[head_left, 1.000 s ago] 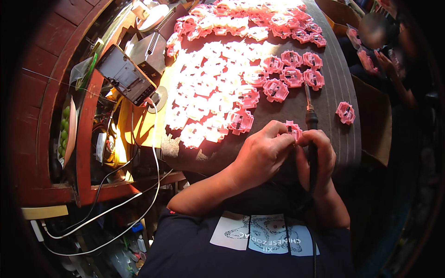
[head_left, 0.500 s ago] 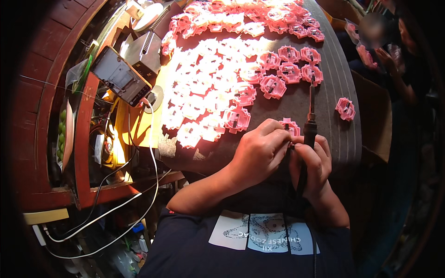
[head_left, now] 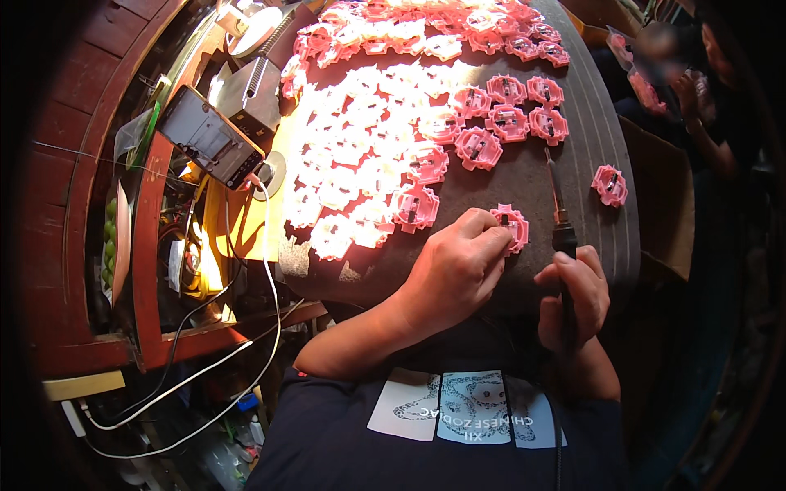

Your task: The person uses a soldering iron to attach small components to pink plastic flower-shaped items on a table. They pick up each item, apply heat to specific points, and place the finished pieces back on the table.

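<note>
My left hand [head_left: 460, 263] is closed, with its thumb and fingertips at the left edge of a pink plastic housing [head_left: 516, 232] on the dark work surface. That housing has a small dark piece inside, and my fingers hide its left side. My right hand [head_left: 583, 296] is wrapped round the black handle of a soldering iron [head_left: 563, 237], fingers partly loosened. The iron's metal tip points away from me, toward the nearest rows of pink housings [head_left: 478, 147], and stands apart from the held one. A lone pink housing [head_left: 610, 186] lies to the right.
Many more pink housings [head_left: 360, 123] lie in rows, some washed out by sunlight. At left are a phone [head_left: 211, 137] with a white cable, a grey metal box [head_left: 250, 96] and a solder-like spool [head_left: 273, 173]. A cardboard box [head_left: 665, 204] and another person [head_left: 696, 98] are at right.
My right hand has moved right, away from my left hand, taking the soldering iron along, and its fingers have loosened. More of the pink housing by my left hand now shows.
</note>
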{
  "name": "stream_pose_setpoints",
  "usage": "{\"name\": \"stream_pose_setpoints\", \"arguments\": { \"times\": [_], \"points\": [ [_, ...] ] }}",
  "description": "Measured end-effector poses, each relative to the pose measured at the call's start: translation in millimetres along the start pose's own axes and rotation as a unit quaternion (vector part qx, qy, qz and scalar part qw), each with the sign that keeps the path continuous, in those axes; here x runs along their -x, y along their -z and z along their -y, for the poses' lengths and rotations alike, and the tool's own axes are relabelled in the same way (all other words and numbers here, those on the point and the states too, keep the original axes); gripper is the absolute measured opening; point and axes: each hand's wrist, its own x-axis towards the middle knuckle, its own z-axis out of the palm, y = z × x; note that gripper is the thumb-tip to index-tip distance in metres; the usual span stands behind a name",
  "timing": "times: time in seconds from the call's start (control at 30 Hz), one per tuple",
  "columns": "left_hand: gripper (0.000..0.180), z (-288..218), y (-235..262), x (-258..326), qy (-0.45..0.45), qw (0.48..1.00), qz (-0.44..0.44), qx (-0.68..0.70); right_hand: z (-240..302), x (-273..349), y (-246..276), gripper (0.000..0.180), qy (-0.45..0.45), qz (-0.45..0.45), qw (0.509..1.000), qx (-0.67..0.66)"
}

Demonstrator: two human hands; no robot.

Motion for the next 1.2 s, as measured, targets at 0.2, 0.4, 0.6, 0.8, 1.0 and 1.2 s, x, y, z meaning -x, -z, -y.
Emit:
{"name": "stream_pose_setpoints", "arguments": {
  "times": [0.2, 0.4, 0.6, 0.8, 1.0, 1.2],
  "points": [
    [0.024, -2, -2, -1, 0.001, 1.000, 0.000, 0.002, 1, 5, 15, 0.051, 0.016, -0.016, 1.000, 0.007],
    [0.023, -2, -2, -1, 0.001, 1.000, -0.004, -0.005, 7, 14, 31, 0.022, 0.032, 0.024, 0.999, -0.012],
    [0.022, -2, -3, -1, -0.002, 1.000, -0.010, -0.009, 12, 10, 31, 0.018, 0.028, 0.025, 0.999, -0.013],
    [0.020, -3, -3, -1, 0.009, 1.000, -0.010, -0.008, 13, 10, 30, 0.016, 0.030, 0.026, 0.999, -0.012],
    [0.018, -5, -3, -2, 0.008, 1.000, -0.012, -0.011, 14, 9, 30, 0.016, 0.031, 0.021, 0.999, -0.013],
    [0.016, -5, -4, -2, 0.011, 1.000, -0.011, -0.012, 15, 10, 30, 0.019, 0.030, 0.025, 0.999, -0.010]
  ]
}}
